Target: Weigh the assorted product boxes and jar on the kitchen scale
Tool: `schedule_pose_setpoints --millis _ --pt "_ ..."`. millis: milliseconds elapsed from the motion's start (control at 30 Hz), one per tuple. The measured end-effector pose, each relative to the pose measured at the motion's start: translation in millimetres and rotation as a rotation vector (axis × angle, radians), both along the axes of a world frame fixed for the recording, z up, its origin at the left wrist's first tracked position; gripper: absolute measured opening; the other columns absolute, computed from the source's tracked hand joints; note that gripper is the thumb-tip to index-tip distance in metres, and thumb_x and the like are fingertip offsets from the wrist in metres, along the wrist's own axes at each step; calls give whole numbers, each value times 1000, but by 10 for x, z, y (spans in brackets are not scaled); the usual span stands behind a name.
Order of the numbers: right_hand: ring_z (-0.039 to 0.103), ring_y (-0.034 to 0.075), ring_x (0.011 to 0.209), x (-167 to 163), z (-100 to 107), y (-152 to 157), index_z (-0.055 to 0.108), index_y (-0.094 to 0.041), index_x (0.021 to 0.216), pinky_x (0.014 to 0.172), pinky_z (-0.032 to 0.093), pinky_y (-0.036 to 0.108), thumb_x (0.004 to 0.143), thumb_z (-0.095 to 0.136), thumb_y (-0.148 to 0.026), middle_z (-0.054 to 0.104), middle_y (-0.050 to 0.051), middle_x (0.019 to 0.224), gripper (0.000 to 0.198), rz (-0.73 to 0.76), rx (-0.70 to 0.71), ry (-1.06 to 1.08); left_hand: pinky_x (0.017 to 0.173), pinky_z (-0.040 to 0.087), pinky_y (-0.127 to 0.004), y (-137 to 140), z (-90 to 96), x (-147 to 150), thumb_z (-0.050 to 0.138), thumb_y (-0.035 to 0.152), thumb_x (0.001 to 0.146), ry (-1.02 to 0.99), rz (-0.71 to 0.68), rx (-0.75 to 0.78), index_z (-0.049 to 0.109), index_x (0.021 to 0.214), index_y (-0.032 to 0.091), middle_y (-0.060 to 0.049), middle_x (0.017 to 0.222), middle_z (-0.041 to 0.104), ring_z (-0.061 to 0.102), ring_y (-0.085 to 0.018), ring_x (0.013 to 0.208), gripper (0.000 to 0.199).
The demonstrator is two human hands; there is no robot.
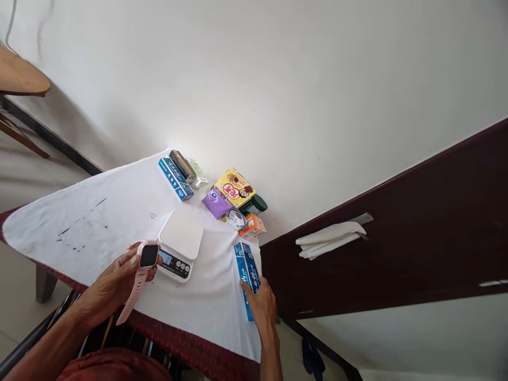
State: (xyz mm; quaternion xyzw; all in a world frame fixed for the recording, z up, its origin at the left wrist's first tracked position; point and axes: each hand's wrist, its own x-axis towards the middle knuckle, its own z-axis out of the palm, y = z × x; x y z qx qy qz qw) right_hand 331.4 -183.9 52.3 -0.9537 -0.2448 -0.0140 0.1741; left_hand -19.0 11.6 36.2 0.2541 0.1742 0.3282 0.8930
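Note:
A pink smartwatch [148, 256] with a dark square screen is pinched in my left hand [121, 275], its strap hanging down over the table's front edge. Just beyond it stands a white kitchen scale [180, 238] with a lit display and several buttons. At the table's right side, my right hand [261, 304] grips a blue toothpaste box [246, 259] around its near end, thumb on the left and fingers on the right. The box lies on the white cloth; its near end is partly covered by the hand.
Against the wall are another blue box [174, 179], a dark box [182, 165], a yellow packet [235, 188], a purple pack [216, 202] and an orange box [252, 226]. A white cloth [333, 239] hangs on a dark panel at right. A wooden stool [21, 74] is far left.

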Motion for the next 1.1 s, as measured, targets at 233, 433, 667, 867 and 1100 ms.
schedule_pose_setpoints --millis 233,433,667,867,1100 --pt "66 37 121 -312 225 350 63 -13 136 102 52 44 79 65 -62 69 18 133 75 252 209 -27 79 50 -26 -13 12 37 88 50 78 -75 -1 25 82 105 19 -5 100 75 59 -15 80 41" --pt "64 32 127 -940 401 1226 63 -16 138 109 50 45 79 74 -45 67 14 138 67 631 264 39 80 47 -25 -12 -41 24 85 51 82 -109 -4 27 82 107 23 -4 98 75 58 -14 81 37" --pt "62 32 129 -1137 345 1688 65 -18 136 111 50 47 80 76 -38 69 13 135 61 787 190 25 78 45 -25 -11 -64 49 82 48 86 -185 2 35 81 107 19 -5 94 70 55 -14 80 36" --pt "62 33 126 -980 619 1521 54 -19 147 105 53 53 83 73 -61 64 16 140 79 694 199 76 79 45 -26 3 -77 48 81 47 88 -218 -28 10 80 113 19 -6 97 69 56 -15 83 38" --pt "59 34 131 -1043 545 1388 60 -19 139 111 48 51 80 75 -57 64 15 140 72 685 151 116 79 44 -26 -12 -105 41 82 46 87 -225 -31 9 79 115 18 -8 99 71 56 -16 83 39"
